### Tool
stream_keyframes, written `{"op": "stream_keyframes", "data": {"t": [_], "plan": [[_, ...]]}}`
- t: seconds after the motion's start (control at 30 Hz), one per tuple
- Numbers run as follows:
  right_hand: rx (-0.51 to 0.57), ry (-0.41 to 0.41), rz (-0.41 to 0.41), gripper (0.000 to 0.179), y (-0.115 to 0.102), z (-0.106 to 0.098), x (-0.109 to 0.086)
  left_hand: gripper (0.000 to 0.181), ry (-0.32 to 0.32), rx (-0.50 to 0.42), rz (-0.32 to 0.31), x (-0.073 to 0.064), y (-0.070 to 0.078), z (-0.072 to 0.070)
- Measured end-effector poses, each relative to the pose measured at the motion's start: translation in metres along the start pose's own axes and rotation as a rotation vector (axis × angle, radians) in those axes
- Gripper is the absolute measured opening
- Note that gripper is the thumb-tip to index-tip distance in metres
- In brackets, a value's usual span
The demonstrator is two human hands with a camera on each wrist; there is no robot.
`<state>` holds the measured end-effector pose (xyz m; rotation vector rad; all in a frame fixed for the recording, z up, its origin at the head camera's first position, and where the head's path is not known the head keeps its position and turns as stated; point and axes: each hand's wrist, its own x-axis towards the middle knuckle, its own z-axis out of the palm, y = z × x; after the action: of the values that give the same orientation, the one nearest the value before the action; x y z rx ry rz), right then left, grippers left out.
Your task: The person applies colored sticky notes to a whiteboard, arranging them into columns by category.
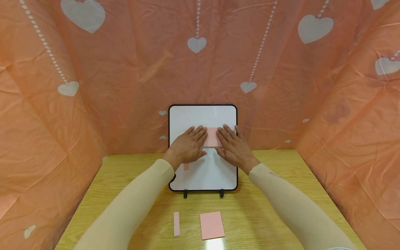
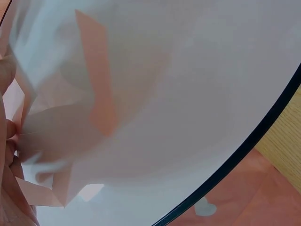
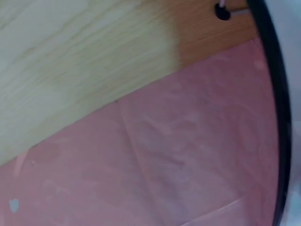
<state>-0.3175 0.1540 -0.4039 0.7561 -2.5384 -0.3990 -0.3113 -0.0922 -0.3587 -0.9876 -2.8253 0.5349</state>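
Observation:
A small whiteboard (image 1: 203, 114) with a black frame stands upright on the table. On it lies a pink paper piece (image 1: 212, 137), its left and right parts covered by my hands. My left hand (image 1: 189, 144) rests on the paper's left side with straight fingers, and its fingers (image 2: 10, 150) show at the left edge of the left wrist view. Across from it, my right hand (image 1: 232, 146) presses the right side, fingers spread and straight. A narrow orange strip (image 2: 96, 70) runs down the board beside the left hand; that hand hides part of it in the head view.
A pink sticky-note pad (image 1: 212, 225) and a thin pale pink strip (image 1: 176, 224) lie on the wooden table (image 1: 265, 208) in front of the board. Two black feet (image 1: 185, 193) hold the board up. Orange cloth (image 1: 140, 86) with white hearts hangs behind and at the sides.

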Motion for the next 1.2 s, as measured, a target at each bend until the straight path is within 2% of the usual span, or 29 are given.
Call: {"op": "stream_keyframes", "data": {"t": [0.23, 0.5, 0.73, 1.03, 1.2], "plan": [[-0.011, 0.038, -0.003, 0.077, 0.0, 0.007, -0.012, 0.085, -0.003, -0.019, 0.0, -0.003, 0.002, 0.001], [-0.002, 0.108, -0.029, 0.075, -0.003, 0.011, -0.023, 0.082, 0.021, -0.052, -0.005, -0.008, 0.006, 0.005], [-0.041, 0.111, -0.031, 0.072, -0.007, 0.012, -0.028, 0.082, 0.029, -0.041, -0.016, -0.011, 0.014, 0.01], [-0.041, 0.096, -0.022, 0.071, -0.013, 0.009, -0.032, 0.077, 0.092, -0.054, -0.029, -0.017, 0.023, 0.015], [-0.04, 0.128, -0.031, 0.067, -0.015, 0.011, -0.036, 0.075, 0.102, -0.049, -0.036, -0.019, 0.027, 0.019]]}}
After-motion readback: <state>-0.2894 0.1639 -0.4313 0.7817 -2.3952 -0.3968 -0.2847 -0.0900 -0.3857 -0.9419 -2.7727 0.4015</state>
